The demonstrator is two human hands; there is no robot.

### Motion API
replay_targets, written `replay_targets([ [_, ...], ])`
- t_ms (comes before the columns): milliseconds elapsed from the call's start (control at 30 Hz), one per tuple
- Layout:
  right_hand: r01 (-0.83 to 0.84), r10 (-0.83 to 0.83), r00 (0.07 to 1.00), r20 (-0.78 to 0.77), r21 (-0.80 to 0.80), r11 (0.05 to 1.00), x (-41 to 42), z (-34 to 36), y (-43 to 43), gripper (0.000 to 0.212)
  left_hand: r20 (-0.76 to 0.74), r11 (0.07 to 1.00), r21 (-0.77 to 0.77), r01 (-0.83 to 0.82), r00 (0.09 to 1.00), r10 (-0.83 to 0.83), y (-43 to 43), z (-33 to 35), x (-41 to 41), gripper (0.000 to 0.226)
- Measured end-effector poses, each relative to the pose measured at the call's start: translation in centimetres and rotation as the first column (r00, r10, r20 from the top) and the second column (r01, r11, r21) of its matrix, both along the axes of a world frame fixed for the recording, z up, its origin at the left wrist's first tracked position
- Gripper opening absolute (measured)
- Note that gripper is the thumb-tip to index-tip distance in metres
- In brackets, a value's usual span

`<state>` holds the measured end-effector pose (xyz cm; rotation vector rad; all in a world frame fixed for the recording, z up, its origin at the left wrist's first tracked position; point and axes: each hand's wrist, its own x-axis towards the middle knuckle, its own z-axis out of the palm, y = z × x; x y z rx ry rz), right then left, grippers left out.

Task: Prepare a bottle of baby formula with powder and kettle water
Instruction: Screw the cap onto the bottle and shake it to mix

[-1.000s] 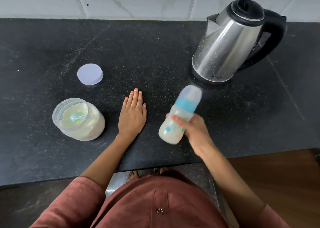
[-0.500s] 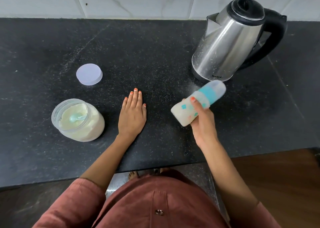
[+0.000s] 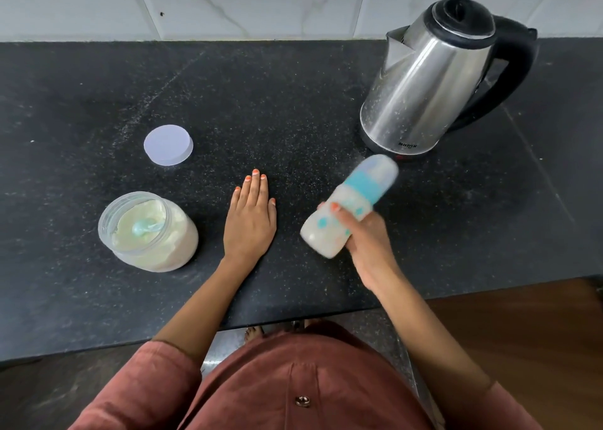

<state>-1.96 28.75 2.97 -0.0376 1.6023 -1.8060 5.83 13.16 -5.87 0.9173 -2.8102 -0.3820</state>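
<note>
Your left hand (image 3: 250, 220) lies flat and palm down on the surface (image 3: 293, 109), fingers straight and close together, while your right hand (image 3: 367, 233) is raised above it, its grip closed around the tilted bottle (image 3: 346, 207), forearm bare.

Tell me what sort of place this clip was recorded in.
Most likely a home kitchen: a dark speckled stone counter against a pale tiled wall, a steel electric kettle standing on it, and an open jar of powder.
</note>
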Motion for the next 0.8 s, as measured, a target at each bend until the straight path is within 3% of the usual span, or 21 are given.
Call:
replay_targets([
  [67,-0.243,0.252,0.965,-0.065,0.127,0.962,1.1,-0.3,0.7,0.03,0.0,1.0,0.004,0.0,1.0,0.0,0.0,0.0,0.0,0.048],
  [100,-0.257,0.27,0.96,-0.078,0.145,0.955,1.1,-0.3,0.9,0.036,0.0,1.0,0.005,-0.001,1.0,0.001,0.0,0.0,0.0,0.048],
  [167,-0.099,0.099,0.995,-0.005,0.015,0.995,0.2,0.1,0.8,0.039,-0.004,1.0,0.003,-0.001,1.0,0.001,0.0,0.0,-0.1,0.048],
  [233,0.161,-0.136,0.978,0.157,-0.16,0.974,-1.1,0.2,0.4,0.03,-0.01,1.0,0.004,-0.007,1.0,0.007,0.0,0.0,-0.1,0.052],
  [300,0.242,-0.219,0.964,0.153,-0.155,0.958,-1.2,0.2,0.1,0.02,-0.008,1.0,0.0,-0.006,1.0,0.006,0.0,0.0,0.0,0.053],
  [367,0.066,-0.063,0.997,0.051,-0.047,0.997,-0.1,-0.1,0.1,0.018,-0.003,1.0,-0.005,0.0,1.0,0.0,0.0,0.0,0.0,0.051],
  [433,-0.178,0.184,0.982,-0.054,0.092,0.98,1.1,-0.4,0.8,0.024,0.0,1.0,-0.008,-0.003,1.0,0.003,0.0,0.0,0.0,0.049],
  [467,-0.225,0.236,0.968,-0.083,0.124,0.966,1.1,-0.4,1.1,0.028,0.002,1.0,-0.005,-0.003,1.0,0.003,0.0,0.0,0.0,0.048],
  [533,-0.142,0.145,0.987,-0.069,0.04,0.989,0.2,0.1,1.3,0.033,0.0,1.0,0.0,-0.003,1.0,0.003,0.0,0.0,-0.1,0.048],
  [600,0.102,-0.092,0.993,0.074,-0.134,0.986,-1.1,0.4,0.8,0.03,-0.004,1.0,0.002,-0.006,1.0,0.006,0.0,0.0,0.0,0.048],
  [667,0.239,-0.219,0.968,0.12,-0.185,0.953,-1.5,0.5,0.4,0.022,-0.005,1.0,0.002,-0.006,1.0,0.006,0.0,0.0,0.0,0.048],
  [733,0.103,-0.099,0.994,0.041,-0.104,0.989,-0.6,0.2,0.4,0.023,0.0,1.0,-0.001,-0.004,1.0,0.004,0.0,0.0,0.0,0.048],
  [800,-0.162,0.166,0.983,-0.075,0.059,0.985,0.7,-0.1,1.1,0.028,0.008,1.0,-0.001,-0.002,1.0,0.002,0.0,0.0,0.0,0.049],
])
